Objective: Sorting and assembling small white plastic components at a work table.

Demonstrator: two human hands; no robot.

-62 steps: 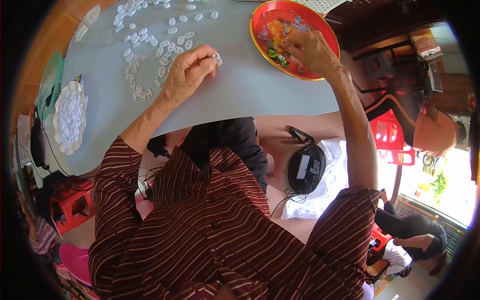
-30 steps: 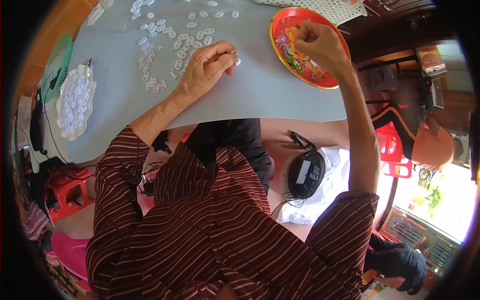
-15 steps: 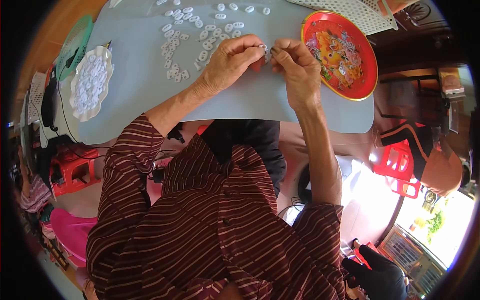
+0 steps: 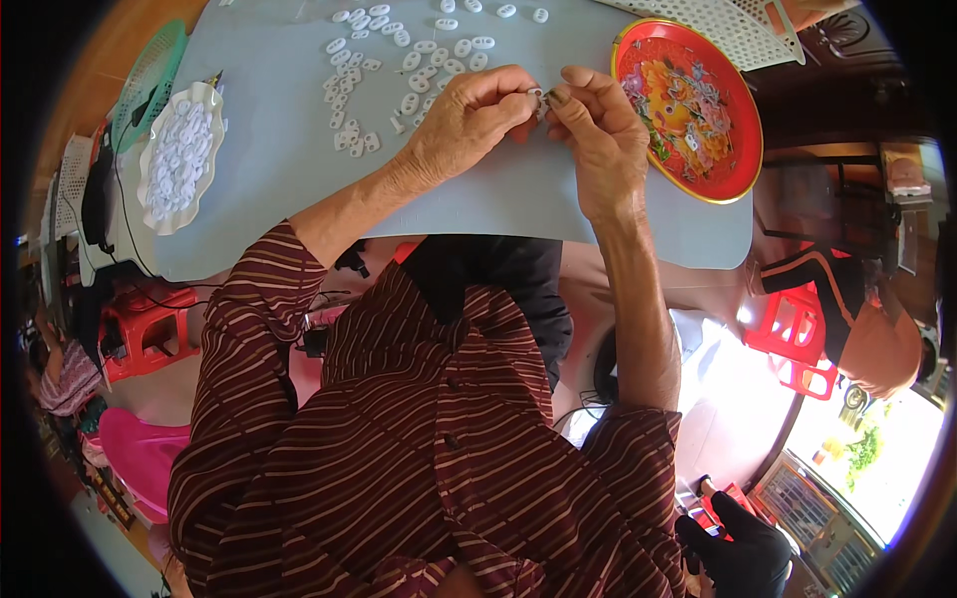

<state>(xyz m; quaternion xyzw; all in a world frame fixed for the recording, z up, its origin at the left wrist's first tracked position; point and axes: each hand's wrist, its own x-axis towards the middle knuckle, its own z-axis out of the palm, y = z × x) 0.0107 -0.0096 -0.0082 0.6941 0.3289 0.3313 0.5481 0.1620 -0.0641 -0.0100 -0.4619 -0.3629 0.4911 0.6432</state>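
My left hand (image 4: 477,118) pinches a small white plastic piece (image 4: 537,95) between thumb and forefinger, above the grey table (image 4: 419,204). Below those fingertips shows a reddish patch (image 4: 519,131) whose nature I cannot make out. Close on the right, my right hand (image 4: 604,135) has its thumb bent to the forefinger at the edge of the white piece; anything between those fingertips is too small to name. Beyond my left hand lie several loose white oval pieces (image 4: 482,43) with holes and several smaller white pieces (image 4: 347,138).
At right stands a round red tray (image 4: 740,149) with a flower print and small silvery bits. A wavy-edged white dish (image 4: 211,164) heaped with white pieces sits at left, beside a green basket (image 4: 164,70). A white perforated basket (image 4: 698,25) borders the far right.
My hands stay together at the white piece, and the right fingers have lifted and spread slightly. The whole view has shifted a little.
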